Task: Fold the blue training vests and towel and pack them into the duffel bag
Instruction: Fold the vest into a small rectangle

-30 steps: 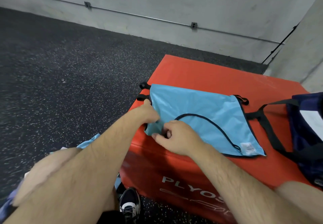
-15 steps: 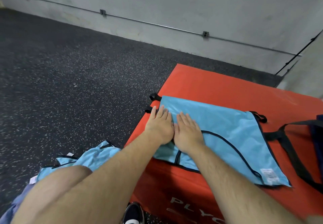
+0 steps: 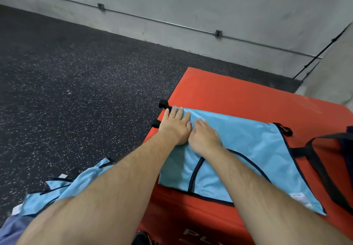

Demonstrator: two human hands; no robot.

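1. Step in hand, as I read it: flattening a fold. One blue vest (image 3: 248,149) lies spread on the red surface (image 3: 238,92) of a plyo box, black trim showing along its edges.
2. The left hand (image 3: 175,126) and right hand (image 3: 204,137) sit side by side, touching, palms down on the vest's left end. The fingers (image 3: 179,114) are straight and released. They grip nothing and just press the cloth.
3. So nothing's packed from this one yet (it looks like it needs at least one more fold).
4. Next move, I'd guess: pinch one end and bring it across to the other. The trim edges need lining up so the thin fabric doesn't skew.
5. The duffel bag (image 3: 348,136) barely pokes in at the right edge. Its strap (image 3: 321,160) lies across the surface just beside the vest.
6. A heap of vests (image 3: 76,183) waits on the floor (image 3: 76,72) to the left. A lavender cloth (image 3: 11,229) sits at the corner, maybe the towel, but it's too blurry to call.
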